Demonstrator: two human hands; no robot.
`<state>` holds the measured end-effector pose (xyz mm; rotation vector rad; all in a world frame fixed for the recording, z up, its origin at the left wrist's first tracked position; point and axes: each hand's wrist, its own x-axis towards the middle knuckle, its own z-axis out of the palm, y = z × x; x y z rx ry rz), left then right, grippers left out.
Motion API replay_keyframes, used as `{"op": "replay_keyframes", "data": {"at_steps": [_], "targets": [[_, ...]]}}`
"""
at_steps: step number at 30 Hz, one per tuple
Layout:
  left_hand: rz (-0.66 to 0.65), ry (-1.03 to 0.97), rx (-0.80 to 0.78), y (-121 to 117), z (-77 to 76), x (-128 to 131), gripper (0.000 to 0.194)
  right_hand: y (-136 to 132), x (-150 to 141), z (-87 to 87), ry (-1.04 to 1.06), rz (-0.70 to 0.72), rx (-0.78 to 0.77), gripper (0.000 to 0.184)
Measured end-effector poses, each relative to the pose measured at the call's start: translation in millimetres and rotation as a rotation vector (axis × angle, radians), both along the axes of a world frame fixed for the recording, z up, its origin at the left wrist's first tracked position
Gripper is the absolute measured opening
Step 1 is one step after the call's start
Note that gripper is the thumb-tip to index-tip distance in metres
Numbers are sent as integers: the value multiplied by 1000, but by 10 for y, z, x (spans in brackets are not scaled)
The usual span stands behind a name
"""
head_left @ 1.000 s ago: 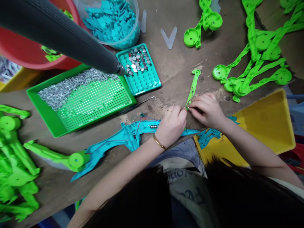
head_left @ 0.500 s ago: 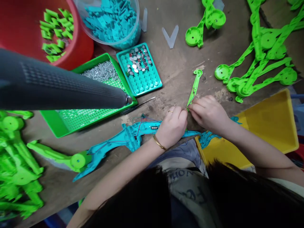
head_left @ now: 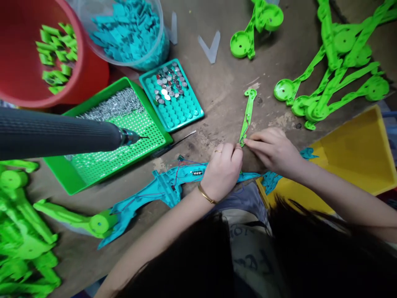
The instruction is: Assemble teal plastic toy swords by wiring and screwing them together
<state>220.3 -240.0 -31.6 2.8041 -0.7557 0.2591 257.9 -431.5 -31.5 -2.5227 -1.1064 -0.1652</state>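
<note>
Pinched in my left hand (head_left: 221,171), which wears a ring and a bracelet, is the near end of a narrow green plastic arm piece (head_left: 248,109). A thin dark reddish wire (head_left: 247,124) runs along that piece. From the right, my right hand (head_left: 273,151) touches the same end with its fingertips, index finger stretched towards it; whether they grip the wire is too small to tell. Partly under my left hand and forearm lies a blue plastic shell (head_left: 167,184) with thin wires, a metal spring-like part (head_left: 197,173) and a small circuit board (head_left: 180,158).
A hanging electric screwdriver (head_left: 62,134) juts over a green basket (head_left: 71,184) of screws. Beside it are a teal tray (head_left: 198,114) of button cells, a tub (head_left: 163,31) of blue parts, a red bucket (head_left: 96,70), a thin screwdriver (head_left: 184,137), green parts (head_left: 328,91) and a yellow bin (head_left: 356,157).
The view has shifted, so the table things appear further left. The screwdriver's tip now shows over the basket. My right fingers have come down to the piece's near end, and the wire lies closer along it.
</note>
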Motion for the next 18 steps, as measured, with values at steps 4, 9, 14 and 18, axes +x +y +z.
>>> {"op": "replay_keyframes", "data": {"at_steps": [4, 9, 14, 18], "targets": [[5, -38, 15, -10, -13, -1, 18, 6, 82, -38, 0, -14, 70, 23], [17, -38, -3, -2, -18, 0, 17, 57, 163, -24, -26, 30, 15, 22], [-18, 24, -83, 26, -8, 10, 18, 52, 291, -41, 26, 101, 79, 19], [-40, 21, -98, 44, 4, 24, 17, 42, 349, -57, 122, 89, 153, 14]]}}
